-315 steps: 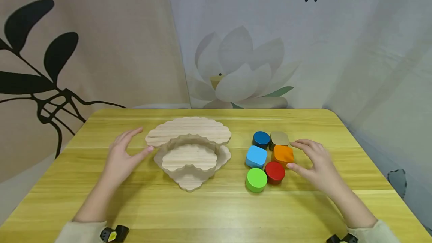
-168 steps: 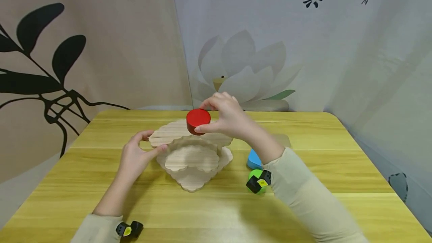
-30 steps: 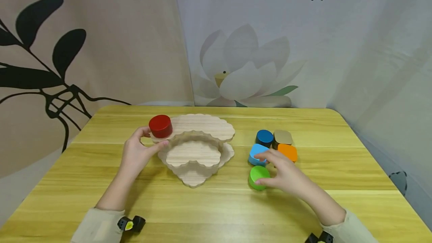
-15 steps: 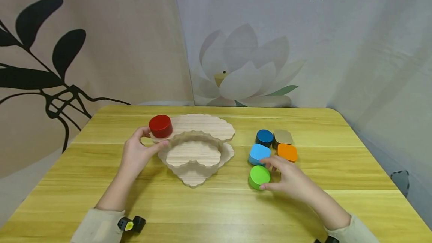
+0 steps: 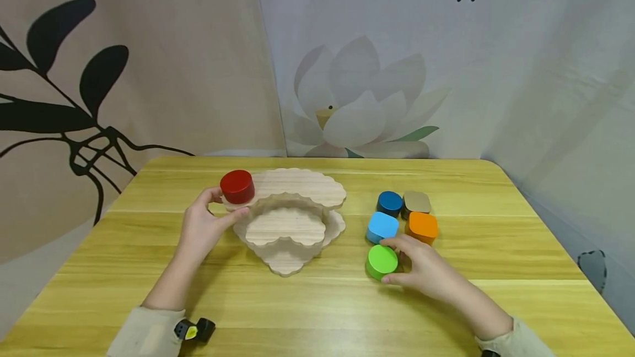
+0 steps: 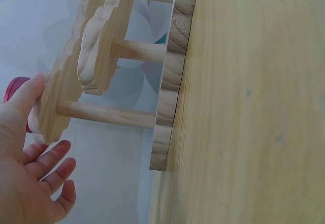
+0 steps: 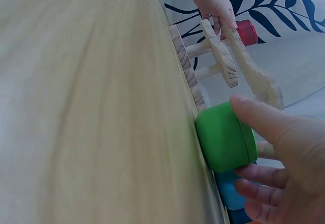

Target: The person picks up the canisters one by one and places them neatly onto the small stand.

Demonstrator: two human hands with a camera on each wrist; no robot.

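A pale wooden tiered stand (image 5: 297, 183) with scalloped edges stands left of the table's middle, its tiers joined by dowels in the left wrist view. My left hand (image 5: 203, 230) holds the left end of its upper tier between thumb and fingers. A red round block (image 5: 237, 187) sits on that end, beside my fingers. Right of the stand, my right hand (image 5: 424, 266) grips a green round block (image 5: 382, 261) on the table, thumb at its near side and fingers at its far side. The right wrist view shows the thumb against the green block (image 7: 223, 135).
Just behind the green block are a light blue block (image 5: 382, 227), an orange block (image 5: 422, 227), a dark blue round block (image 5: 389, 203) and a tan block (image 5: 416, 203). The wooden table (image 5: 317, 313) ends at a printed curtain (image 5: 377, 70).
The red block has gone from the group at right onto the stand's upper left end, carried by my right hand. That hand has since returned and closed round the green block. My left hand holds still.
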